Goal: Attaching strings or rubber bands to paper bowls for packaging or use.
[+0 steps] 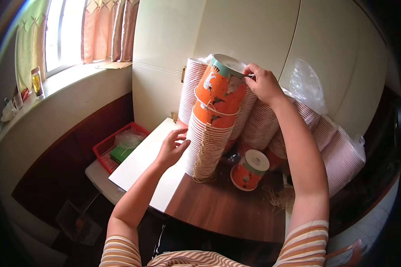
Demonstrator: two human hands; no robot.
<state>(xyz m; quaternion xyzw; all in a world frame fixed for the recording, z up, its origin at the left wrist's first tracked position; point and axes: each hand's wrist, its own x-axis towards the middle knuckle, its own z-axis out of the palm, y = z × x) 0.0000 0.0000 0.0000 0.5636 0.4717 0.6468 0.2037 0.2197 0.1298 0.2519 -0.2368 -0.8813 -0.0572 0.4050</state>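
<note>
A tall stack of nested orange paper buckets (211, 142) with white rims stands upside down before me, tan string hanging down its side. On its top sits an orange bucket (223, 91) with a green band, bottom up, a string handle at its rim. Beside the stack's left side, my left hand (173, 149) is open, fingertips close to the rims; whether they touch is unclear. My right hand (265, 83) is at the top bucket's upper right edge, its fingers pinching a thin dark thing too small to name.
A single orange bucket (250, 171) stands bottom up on the brown table (218, 204), near a bundle of tan strings (283, 198). More bagged bucket stacks (338, 151) lean at the right. A red basket (113, 144) stands at the left below the windowsill (71, 73).
</note>
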